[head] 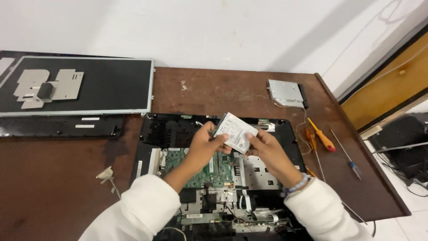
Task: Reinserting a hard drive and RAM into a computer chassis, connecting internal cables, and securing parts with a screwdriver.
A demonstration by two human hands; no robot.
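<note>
So we've got both hands up on the small flat rectangular silver hard drive with the white label (pixel 235 133), holding it tilted in the air just above the opened black plastic computer chassis (pixel 285 134) on the worn dark brown wooden table (pixel 214 91). Our left hand (pixel 204 146) is curled closed on the drive's left edge, thumb on top and fingers tucked under, knuckles facing us. Our right hand (pixel 269 149) pinches the lower right corner, fingers wrapped loosely, not fully clenched. Both forearms come up from the bottom of the view in white sleeves and angle in toward each other, with a light blue beaded bracelet (pixel 296 184) on the right wrist. Right under our hands sits the green circuit board (pixel 209 172) inside the chassis, next to a perforated silver metal plate (pixel 258 172). Off to the upper left lies a flat black screen panel with a silver frame (pixel 111 85), with a grey metal bracket (pixel 47 87) resting on it. At the back right of the table is a slim silver optical drive (pixel 286 93), well apart from our hands. To the right of the chassis lie an orange-handled screwdriver (pixel 322 135) and a thin blue-handled screwdriver (pixel 347 154).
</note>
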